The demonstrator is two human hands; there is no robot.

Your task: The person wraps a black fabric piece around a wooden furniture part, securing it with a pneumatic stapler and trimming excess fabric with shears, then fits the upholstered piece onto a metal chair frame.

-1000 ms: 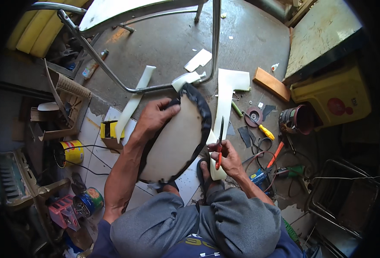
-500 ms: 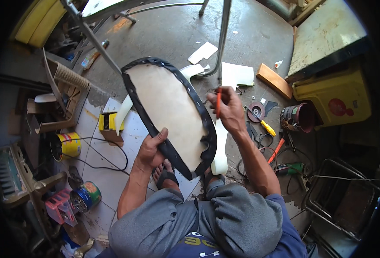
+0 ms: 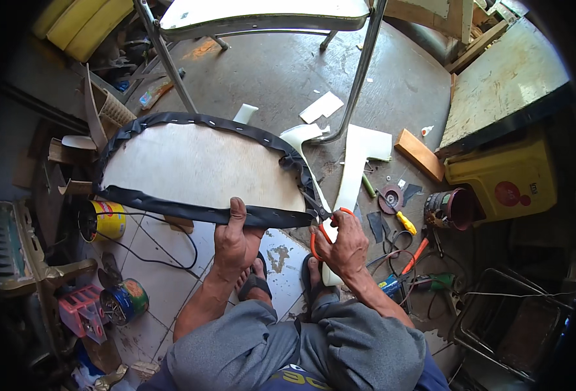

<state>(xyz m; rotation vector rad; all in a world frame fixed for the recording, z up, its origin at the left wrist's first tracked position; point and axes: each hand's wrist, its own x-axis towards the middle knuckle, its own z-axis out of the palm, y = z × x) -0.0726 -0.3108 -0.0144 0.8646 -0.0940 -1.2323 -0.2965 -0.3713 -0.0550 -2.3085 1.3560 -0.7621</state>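
Observation:
My left hand (image 3: 236,242) grips the near edge of a wooden chair seat panel (image 3: 197,163), thumb on top and fingers underneath. Black upholstery fabric (image 3: 171,199) is folded over the panel's rim and fastened with staples. The fabric is bunched at the right end. In my right hand (image 3: 348,246) is a pair of scissors (image 3: 313,245) with orange handles, my fingers closed round the loops. Its blades point up and left against the fabric at the panel's right corner. How far the blades are apart is hard to make out.
A metal-framed chair (image 3: 262,19) stands ahead. White foam offcuts (image 3: 353,173), a wood block (image 3: 419,154), a grinding disc (image 3: 390,198) and a yellow screwdriver (image 3: 406,222) lie on the floor. Tins (image 3: 454,207) and a yellow container (image 3: 529,169) stand right; a yellow tin (image 3: 109,220) stands left.
The panel has turned from upright to lying crosswise, its far end swinging left. My right hand has come down and left, bringing the scissors to the fabric at the corner. The view has shifted.

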